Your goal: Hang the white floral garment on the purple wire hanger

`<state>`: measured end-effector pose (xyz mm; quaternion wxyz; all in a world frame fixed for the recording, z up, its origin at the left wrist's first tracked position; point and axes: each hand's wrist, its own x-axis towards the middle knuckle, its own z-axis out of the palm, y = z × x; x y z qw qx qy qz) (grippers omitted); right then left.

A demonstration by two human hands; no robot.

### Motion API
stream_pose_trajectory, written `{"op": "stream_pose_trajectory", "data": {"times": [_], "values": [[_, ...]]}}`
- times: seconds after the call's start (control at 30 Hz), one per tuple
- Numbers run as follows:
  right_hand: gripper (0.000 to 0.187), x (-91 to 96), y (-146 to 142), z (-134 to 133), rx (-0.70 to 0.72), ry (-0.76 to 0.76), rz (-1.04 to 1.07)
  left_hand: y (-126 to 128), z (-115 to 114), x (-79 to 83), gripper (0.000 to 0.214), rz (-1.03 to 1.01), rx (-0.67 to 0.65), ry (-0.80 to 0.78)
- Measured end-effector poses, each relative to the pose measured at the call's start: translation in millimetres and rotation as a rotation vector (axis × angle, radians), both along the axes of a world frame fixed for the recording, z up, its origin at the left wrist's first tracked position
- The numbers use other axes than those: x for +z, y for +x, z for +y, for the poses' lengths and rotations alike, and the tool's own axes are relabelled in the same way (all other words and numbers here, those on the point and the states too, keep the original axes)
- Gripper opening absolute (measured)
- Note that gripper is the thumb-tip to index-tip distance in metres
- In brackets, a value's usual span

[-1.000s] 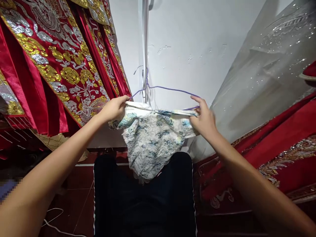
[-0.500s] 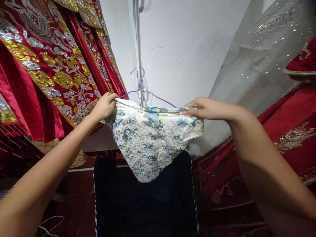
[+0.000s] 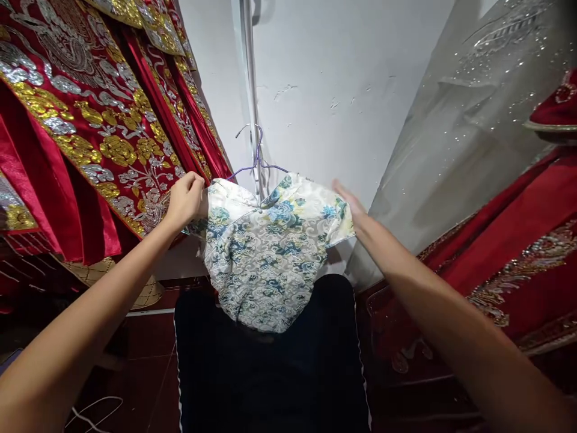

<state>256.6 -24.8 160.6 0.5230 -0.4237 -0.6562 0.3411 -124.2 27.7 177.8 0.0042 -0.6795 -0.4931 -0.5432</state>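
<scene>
A short-sleeved floral blouse [image 3: 270, 258], white and grey with blue and yellow flowers, hangs on a purple wire hanger [image 3: 258, 157] in front of me. My left hand [image 3: 187, 198] is closed at the shoulder on the left side, gripping the cloth. On the opposite side my right hand [image 3: 354, 207] lies against the sleeve, seen edge-on and slightly blurred, its fingers stretched out. Most of the hanger's arms are under the cloth. The blouse's lower part rests over dark trousers [image 3: 270, 385] on my lap.
Red garments with gold and silver sequins [image 3: 117, 147] hang at the left. A white wall [image 3: 333, 78] with a metal pole [image 3: 247, 66] stands ahead. To the right are a sparkling sheer white garment [image 3: 460, 138] and red beaded clothing [image 3: 518, 240]. A white cord [image 3: 97, 406] lies on the floor.
The right shoulder of the blouse has come up over the hanger's arm, and the neckline now opens in a V. My right hand has let go of the top edge and shifted to the sleeve.
</scene>
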Motion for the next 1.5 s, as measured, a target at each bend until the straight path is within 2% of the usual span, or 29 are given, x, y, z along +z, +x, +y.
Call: {"op": "stream_pose_trajectory", "data": {"times": [0.07, 0.17, 0.23, 0.3, 0.37, 0.4, 0.47, 0.53, 0.6, 0.67, 0.73, 0.77, 0.8, 0.87, 0.93, 0.97, 1.0, 1.1, 1.17, 1.23, 1.3, 1.33, 1.4, 1.5], "values": [[0.044, 3.0, 13, 4, 0.099, -0.118, 0.045, 6, -4, 1.8, 0.026, 0.026, -0.086, 0.016], [0.039, 14.0, 23, 7, 0.212, -0.252, 0.148, 26, -7, 9.6, 0.042, 0.115, -0.198, -0.002], [0.032, 22.8, 25, 2, 0.155, -0.218, 0.239, 39, -11, 17.8, 0.049, 0.216, -0.224, 0.039], [0.025, 28.0, 24, -11, 0.061, -0.177, 0.334, 50, -19, 26.0, 0.050, 0.245, -0.214, 0.148], [0.023, 26.0, 20, -31, -0.001, -0.157, 0.395, 59, -33, 31.8, 0.049, 0.170, -0.234, 0.230], [0.024, 22.0, 16, -44, -0.016, -0.143, 0.409, 64, -41, 33.1, 0.049, 0.106, -0.286, 0.214], [0.027, 10.0, 2, -74, -0.003, -0.096, 0.377, 76, -60, 32.2, 0.049, -0.056, -0.456, 0.031], [0.029, -2.8, -17, -104, 0.093, -0.049, 0.204, 91, -82, 26.4, 0.046, -0.281, -0.633, -0.268], [0.027, -11.3, -39, -128, 0.293, 0.019, -0.126, 104, -107, 17.3, 0.037, -0.567, -0.721, -0.532], [0.028, -14.2, -58, -141, 0.572, 0.089, -0.447, 107, -133, 7.5, 0.023, -0.814, -0.738, -0.711], [0.026, -13.8, -68, -137, 0.777, 0.095, -0.611, 98, -156, 0.0, 0.014, -0.885, -0.769, -0.887], [0.024, -13.9, -69, -130, 0.796, 0.084, -0.625, 90, -165, -2.0, 0.013, -0.846, -0.787, -0.977], [0.023, -14.9, -69, -119, 0.734, 0.083, -0.598, 80, -171, -2.4, 0.013, -0.768, -0.795, -1.052], [0.024, -20.2, -63, -92, 0.443, 0.150, -0.485, 58, -179, 1.8, 0.018, -0.546, -0.764, -1.120], [0.041, -28.8, -55, -63, 0.164, 0.236, -0.384, 37, -179, 11.5, 0.022, -0.305, -0.676, -1.049], [0.047, -33.4, -52, -51, 0.108, 0.251, -0.365, 29, -176, 17.5, 0.023, -0.196, -0.627, -0.972], [0.046, -37.3, -49, -41, 0.111, 0.245, -0.359, 22, -173, 23.6, 0.023, -0.097, -0.580, -0.882], [0.037, -41.0, -43, -20, 0.258, 0.146, -0.304, 9, -156, 38.0, 0.023, 0.102, -0.388, -0.532], [0.041, -34.0, -42, -7, 0.245, 0.134, -0.170, 9, -143, 41.6, 0.024, 0.161, -0.211, -0.232], [0.041, -20.2, -42, 9, 0.145, 0.148, 0.004, 15, -133, 39.2, 0.038, 0.205, -0.054, 0.054], [0.043, -3.3, -42, 29, 0.050, 0.130, 0.152, 27, -130, 30.2, 0.046, 0.254, 0.011, 0.260], [0.044, 4.3, -41, 38, 0.014, 0.116, 0.202, 34, -131, 22.8, 0.046, 0.282, -0.003, 0.314], [0.047, 15.0, -38, 54, -0.049, 0.124, 0.260, 50, -133, 2.4, 0.041, 0.344, -0.100, 0.262], [0.047, 17.3, -35, 65, -0.112, 0.195, 0.254, 69, -130, -38.7, 0.045, 0.430, -0.261, -0.146]]}}
